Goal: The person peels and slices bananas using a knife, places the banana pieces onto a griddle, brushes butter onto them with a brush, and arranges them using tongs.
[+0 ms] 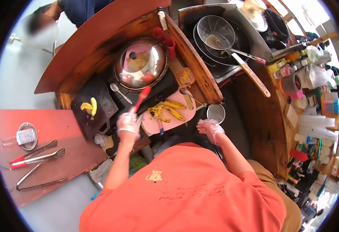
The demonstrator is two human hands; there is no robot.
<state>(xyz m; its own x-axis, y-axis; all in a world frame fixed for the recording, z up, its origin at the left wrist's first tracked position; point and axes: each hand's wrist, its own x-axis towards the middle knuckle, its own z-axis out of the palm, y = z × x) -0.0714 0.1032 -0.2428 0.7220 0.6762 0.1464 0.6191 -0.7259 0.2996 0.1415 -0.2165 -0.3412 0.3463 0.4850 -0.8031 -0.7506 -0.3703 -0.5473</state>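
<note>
My left hand [128, 125], in a clear plastic glove, is closed around a red spatula-like tool [140, 99]. Its wider end points up beside the rim of a pan with a shiny domed lid [141, 63]. My right hand [211, 130], also gloved, holds nothing and has its fingers stretched out near a small round sieve [216, 113]. Between the hands, yellow banana peels [173, 110] lie on a pink cutting board [150, 125]. A knife with a blue handle [161, 130] rests at the board's near edge. Yellow banana pieces [93, 106] sit on the dark griddle [99, 91].
A metal spoon [121, 93] lies left of the lid. At right, a long-handled wire strainer [216, 33] rests across a wok [243, 42]. Tongs [38, 158] and a grater [26, 137] lie on the red side table [61, 127]. Another person's leg [76, 11] shows at upper left.
</note>
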